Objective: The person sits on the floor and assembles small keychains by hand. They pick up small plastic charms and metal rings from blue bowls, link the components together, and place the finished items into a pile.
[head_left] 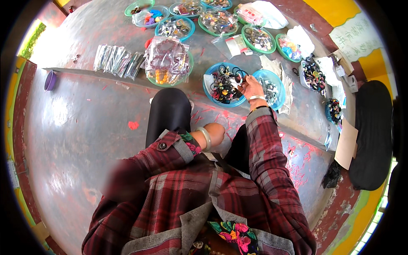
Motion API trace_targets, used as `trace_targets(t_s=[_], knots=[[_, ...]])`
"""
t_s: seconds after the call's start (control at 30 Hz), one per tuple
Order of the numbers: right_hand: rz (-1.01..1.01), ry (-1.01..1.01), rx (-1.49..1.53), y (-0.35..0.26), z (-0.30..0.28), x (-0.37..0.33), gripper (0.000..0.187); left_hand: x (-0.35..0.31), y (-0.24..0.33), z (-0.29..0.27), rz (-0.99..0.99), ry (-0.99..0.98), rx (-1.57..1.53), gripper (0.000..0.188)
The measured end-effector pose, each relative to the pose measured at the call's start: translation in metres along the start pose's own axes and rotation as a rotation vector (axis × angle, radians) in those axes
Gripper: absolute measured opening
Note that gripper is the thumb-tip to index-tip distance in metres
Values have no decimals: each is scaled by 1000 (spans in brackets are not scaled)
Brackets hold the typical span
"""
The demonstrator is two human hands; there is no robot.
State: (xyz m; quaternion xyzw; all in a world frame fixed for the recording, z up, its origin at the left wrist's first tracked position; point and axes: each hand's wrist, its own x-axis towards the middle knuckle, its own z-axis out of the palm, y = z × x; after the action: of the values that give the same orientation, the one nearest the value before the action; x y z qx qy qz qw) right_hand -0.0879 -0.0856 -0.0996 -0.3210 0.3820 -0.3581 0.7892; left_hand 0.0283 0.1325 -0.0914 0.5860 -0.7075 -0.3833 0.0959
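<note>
My right hand (252, 88) reaches over the right rim of a blue basin (207, 90). Its fingers pinch a black hair tie (245, 75), whose loop stands up above them. Heaped in that basin are black elastic hair ties (225, 87) with small coloured and pale pieces among them. Over my lap, between my knees, my left hand (215, 133) is curled closed. Whatever its fingers may hold is hidden. A second blue basin (280, 98) with small pale packets (270, 90) stands just right of my right wrist.
Left of the blue basin, a green basin (190, 70) carries bagged dark red beads (168, 55) and orange pieces. Flat clear packets (114, 59) lie further left. Several basins of small accessories line the back. A cardboard sheet (346, 144) leans at right; a purple bowl (50, 80) is far left.
</note>
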Motion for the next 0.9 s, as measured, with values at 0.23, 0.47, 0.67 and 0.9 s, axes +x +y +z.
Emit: trace_targets(t_s=[0.23, 0.47, 0.67, 0.9], knots=[[-41, -87, 228, -8, 8, -4, 22, 1, 3, -2, 11, 0, 9, 21], [-53, -144, 150, -19, 21, -19, 14, 2, 2, -1, -26, -17, 17, 22], [-89, -212, 186, -23, 25, -35, 21, 0, 2, -9, -4, 98, 1, 22], [-129, -238, 356, -26, 24, -70, 18, 5, -3, -7, 4, 141, 10, 22]])
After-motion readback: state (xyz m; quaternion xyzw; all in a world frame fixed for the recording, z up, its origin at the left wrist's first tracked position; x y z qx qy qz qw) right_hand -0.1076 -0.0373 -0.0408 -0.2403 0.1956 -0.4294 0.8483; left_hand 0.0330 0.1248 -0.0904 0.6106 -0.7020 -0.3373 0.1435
